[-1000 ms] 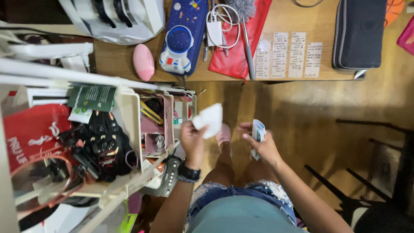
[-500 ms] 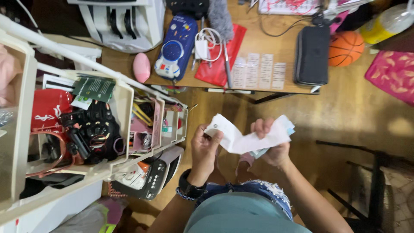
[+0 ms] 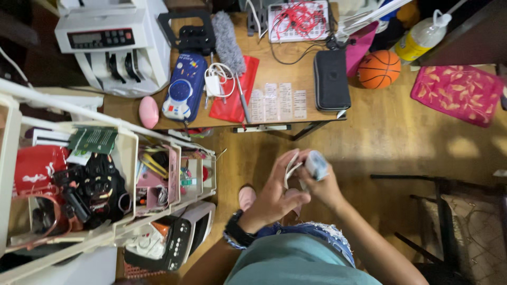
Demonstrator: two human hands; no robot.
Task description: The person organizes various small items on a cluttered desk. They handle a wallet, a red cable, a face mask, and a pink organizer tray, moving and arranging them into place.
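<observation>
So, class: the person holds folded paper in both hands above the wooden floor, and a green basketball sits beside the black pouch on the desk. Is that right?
Not quite. The head view shows the basketball is orange, not green. The rest stands: both hands, left hand and right hand, hold the folded paper above the wooden floor, and the ball sits beside the black pouch on the desk.

Both hands are motion-blurred: the left hand (image 3: pixel 274 192) covers most of the white paper (image 3: pixel 290 163), and the right hand (image 3: pixel 323 186) hides the lower part of the pale bundle (image 3: pixel 317 164), so what it is cannot be told. The counting machine (image 3: pixel 113 45) and wired board (image 3: pixel 298 20) are cut by the top edge, the shelf cart (image 3: pixel 127 158) by the left edge, the chair (image 3: pixel 454 211) by the right. The slips (image 3: pixel 278 102) on the desk (image 3: pixel 285 68) are too small to tell apart.
</observation>
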